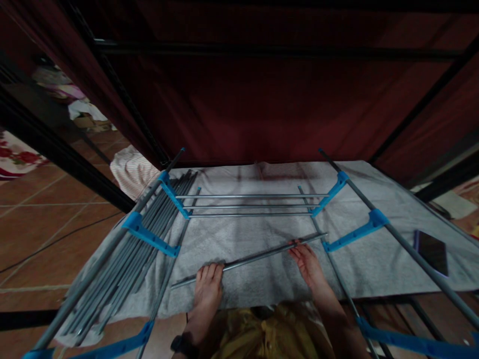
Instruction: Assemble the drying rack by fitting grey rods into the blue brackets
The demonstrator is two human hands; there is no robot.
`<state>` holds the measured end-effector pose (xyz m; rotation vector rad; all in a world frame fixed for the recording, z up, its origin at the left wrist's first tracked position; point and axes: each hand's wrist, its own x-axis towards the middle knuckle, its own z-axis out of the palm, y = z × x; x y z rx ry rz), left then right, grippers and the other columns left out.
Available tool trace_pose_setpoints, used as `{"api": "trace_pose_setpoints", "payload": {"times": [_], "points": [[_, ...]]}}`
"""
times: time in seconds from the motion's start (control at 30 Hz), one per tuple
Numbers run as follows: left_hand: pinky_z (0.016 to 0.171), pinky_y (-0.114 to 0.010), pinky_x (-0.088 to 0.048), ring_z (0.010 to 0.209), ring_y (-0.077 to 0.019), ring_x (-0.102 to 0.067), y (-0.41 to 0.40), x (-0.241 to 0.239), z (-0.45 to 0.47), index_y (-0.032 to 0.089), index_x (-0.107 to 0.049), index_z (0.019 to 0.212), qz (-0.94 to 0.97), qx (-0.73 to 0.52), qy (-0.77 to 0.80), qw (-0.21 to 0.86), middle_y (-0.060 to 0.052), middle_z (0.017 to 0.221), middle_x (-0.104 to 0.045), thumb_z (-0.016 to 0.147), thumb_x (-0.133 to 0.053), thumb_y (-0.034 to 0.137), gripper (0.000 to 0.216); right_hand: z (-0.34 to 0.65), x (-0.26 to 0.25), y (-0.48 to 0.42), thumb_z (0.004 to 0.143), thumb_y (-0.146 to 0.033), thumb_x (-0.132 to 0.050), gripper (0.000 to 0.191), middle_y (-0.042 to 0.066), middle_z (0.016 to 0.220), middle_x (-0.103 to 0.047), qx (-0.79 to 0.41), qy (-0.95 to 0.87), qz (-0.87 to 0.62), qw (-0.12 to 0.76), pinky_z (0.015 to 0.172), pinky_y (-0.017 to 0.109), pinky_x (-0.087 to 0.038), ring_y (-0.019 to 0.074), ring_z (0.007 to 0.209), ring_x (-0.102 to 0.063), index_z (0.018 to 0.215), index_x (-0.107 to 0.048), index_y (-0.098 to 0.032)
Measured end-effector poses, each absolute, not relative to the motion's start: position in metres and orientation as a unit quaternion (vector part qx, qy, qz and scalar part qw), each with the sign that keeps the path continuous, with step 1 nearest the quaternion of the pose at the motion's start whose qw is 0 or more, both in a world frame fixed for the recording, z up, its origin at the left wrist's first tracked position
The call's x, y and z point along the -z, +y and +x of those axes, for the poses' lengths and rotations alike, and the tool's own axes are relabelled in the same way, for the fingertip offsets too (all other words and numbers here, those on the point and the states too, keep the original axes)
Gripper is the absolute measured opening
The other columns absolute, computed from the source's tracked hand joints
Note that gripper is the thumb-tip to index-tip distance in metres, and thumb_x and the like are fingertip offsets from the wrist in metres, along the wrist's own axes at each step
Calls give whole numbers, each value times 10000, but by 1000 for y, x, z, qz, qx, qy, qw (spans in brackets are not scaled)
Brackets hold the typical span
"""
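Observation:
A grey metal tube [258, 257] lies slantwise between my hands, its right end higher in the view. My left hand [209, 281] is wrapped over it near the left end. Further along, my right hand [305, 257] grips it with thumb and fingers near the right end. Around them stands a rack frame of grey poles [364, 199] joined by blue plastic brackets, such as the left bracket [151, 235] and the right bracket [355, 232]. At the far side, 3 crossbars [250, 206] span between the two rear brackets.
Several loose grey tubes [142, 239] lie in a pile at the left. A dark phone [431, 253] rests on the grey cloth [396, 269] at the right. Behind hangs a dark red curtain [262, 109] with black bars. A cable [63, 238] crosses the tiled floor.

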<state>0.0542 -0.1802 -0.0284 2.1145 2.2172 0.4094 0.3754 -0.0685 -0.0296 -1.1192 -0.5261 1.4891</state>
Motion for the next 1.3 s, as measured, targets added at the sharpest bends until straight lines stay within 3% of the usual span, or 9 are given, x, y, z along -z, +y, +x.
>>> {"api": "trace_pose_setpoints", "payload": {"times": [0.23, 0.5, 1.07, 1.3], "points": [[990, -426, -405, 1046, -256, -568, -183, 33, 57, 191, -681, 1178, 684, -141, 715, -24, -99, 1110, -683, 853, -420, 44, 442, 377, 41, -66, 670, -458, -848, 304, 25, 921, -724, -649, -225, -461, 561, 897, 411, -586, 226, 955, -687, 815, -663, -266], [958, -394, -411, 1042, -248, -560, -183, 39, 55, 159, -655, 1194, 694, -148, 701, -71, -91, 1110, -676, 885, -466, 73, 372, 375, 50, -61, 667, -375, -862, 246, -10, 854, -736, -656, -205, -441, 578, 804, 349, -618, 189, 856, -713, 781, -668, -277], [919, -397, -396, 1017, -254, -532, -180, 28, 63, 157, -642, 1191, 688, -103, 715, -69, -99, 1089, -640, 896, -458, 81, 355, 370, 53, -60, 698, -349, -799, 188, 10, 812, -733, -631, -214, -444, 599, 825, 490, -569, 238, 825, -680, 767, -644, -267], [922, -396, -389, 1017, -255, -531, -180, 29, 63, 165, -639, 1193, 687, -98, 716, -74, -97, 1096, -638, 909, -438, 93, 354, 365, 52, -59, 710, -364, -771, 203, -1, 760, -698, -615, -201, -474, 598, 814, 475, -579, 236, 799, -663, 760, -592, -282]]}}
